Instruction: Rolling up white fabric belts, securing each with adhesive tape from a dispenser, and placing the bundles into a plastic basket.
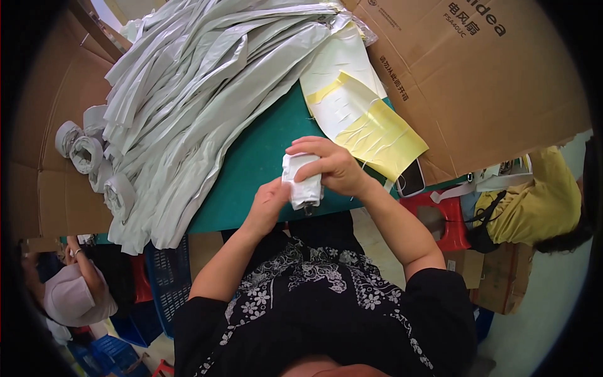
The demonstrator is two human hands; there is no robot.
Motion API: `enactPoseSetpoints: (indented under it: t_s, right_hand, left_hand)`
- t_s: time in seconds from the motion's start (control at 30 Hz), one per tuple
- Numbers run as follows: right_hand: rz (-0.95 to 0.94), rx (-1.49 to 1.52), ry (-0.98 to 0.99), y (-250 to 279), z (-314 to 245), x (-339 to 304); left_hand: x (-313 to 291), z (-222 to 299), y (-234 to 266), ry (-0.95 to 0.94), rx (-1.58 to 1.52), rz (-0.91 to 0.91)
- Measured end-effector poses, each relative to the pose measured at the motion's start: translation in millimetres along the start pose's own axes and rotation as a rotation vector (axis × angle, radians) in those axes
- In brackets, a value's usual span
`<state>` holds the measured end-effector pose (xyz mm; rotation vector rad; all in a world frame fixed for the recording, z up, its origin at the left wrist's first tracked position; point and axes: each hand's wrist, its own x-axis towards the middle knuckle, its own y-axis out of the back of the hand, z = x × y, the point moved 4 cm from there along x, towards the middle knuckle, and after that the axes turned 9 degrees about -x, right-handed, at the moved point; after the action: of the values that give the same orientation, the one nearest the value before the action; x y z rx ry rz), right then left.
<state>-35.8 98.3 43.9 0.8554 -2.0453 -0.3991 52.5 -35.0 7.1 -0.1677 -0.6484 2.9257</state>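
A small white roll of flattened plastic-looking strip [306, 191] is held upright above the near edge of the green table [251, 166]. My right hand [337, 168] wraps its upper part, with fingers bent over the top and side. My left hand [268, 204] is closed against its lower left side, the thumb pressed to it. Something dark shows at the roll's lower end, too small to make out. Long white strips [195, 94] lie in a big heap to the left and far side. Several finished-looking rolls [86, 154] sit at the heap's left edge.
White sheets with a yellow backing [384, 139] lie right of my hands, by a phone [411, 179]. A large cardboard box [477, 107] stands at right, more cardboard [56, 151] at left. Other people sit on both sides; a blue crate [168, 276] is below the table's left.
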Motion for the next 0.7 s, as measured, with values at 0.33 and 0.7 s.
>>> enactPoseSetpoints:
  t_s: [0.33, 0.7]
  right_hand:
    - [0.29, 0.261, -0.759, -32.4, -57.7, -86.1]
    - [0.996, 0.359, -0.722, 93.1, -58.0, -139.1]
  left_hand:
    - [-17.5, -5.1, -40.9, -0.446, 0.839, 0.068]
    - [15.6, -15.4, -79.1, -0.682, 1.003, -0.045]
